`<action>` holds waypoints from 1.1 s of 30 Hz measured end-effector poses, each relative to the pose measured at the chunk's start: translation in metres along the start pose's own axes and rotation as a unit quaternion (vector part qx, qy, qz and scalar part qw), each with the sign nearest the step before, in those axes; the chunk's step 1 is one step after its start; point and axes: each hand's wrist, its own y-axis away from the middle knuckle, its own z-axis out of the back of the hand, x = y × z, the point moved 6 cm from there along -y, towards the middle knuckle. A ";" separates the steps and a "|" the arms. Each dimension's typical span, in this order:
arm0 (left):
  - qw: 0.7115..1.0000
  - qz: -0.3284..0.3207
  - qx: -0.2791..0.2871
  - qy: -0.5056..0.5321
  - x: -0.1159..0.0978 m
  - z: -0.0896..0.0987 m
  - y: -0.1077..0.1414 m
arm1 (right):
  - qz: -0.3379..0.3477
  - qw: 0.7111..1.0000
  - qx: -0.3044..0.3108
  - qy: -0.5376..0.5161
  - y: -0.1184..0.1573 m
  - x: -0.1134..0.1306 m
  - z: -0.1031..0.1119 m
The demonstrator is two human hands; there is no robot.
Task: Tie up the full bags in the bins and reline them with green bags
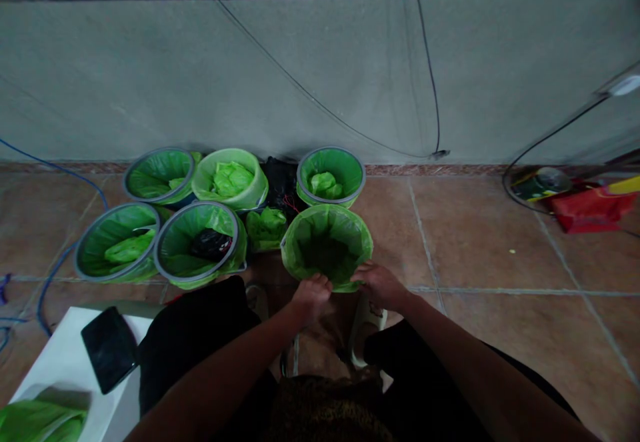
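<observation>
A bucket (327,245) lined with a green plastic bag stands on the floor in front of me, its inside dark. My left hand (314,293) is closed on the liner at the near rim. On the right part of that rim, my right hand (377,283) also grips the liner, fingers curled over it. Right behind stands another lined bucket (331,177) with a crumpled green bag inside. No grey ring shows on the rim between my hands, while the bucket behind has one.
Several more lined buckets (200,242) stand to the left, beside a black bag (281,179). A white surface (60,355) at lower left carries a dark tablet or phone (109,349). Cables hang along the wall. A red bag (590,210) lies at the right.
</observation>
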 end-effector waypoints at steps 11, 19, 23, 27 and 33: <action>1.000 -0.001 0.016 -0.005 0.006 0.005 -0.001 | -0.053 0.995 0.070 0.037 -0.004 -0.005 -0.009; 0.998 0.050 -0.036 -0.028 0.058 0.022 0.021 | -0.022 0.998 0.054 -0.027 -0.007 0.028 -0.033; 0.997 0.062 -0.028 -0.026 0.071 0.027 0.031 | -0.031 0.999 0.020 -0.028 -0.009 0.031 -0.022; 0.998 0.048 -0.040 -0.001 0.057 0.034 0.033 | -0.060 0.997 0.003 0.041 -0.014 0.015 -0.016; 0.997 0.065 0.039 -0.013 0.043 0.017 0.024 | -0.103 0.985 0.028 0.135 -0.020 0.000 -0.030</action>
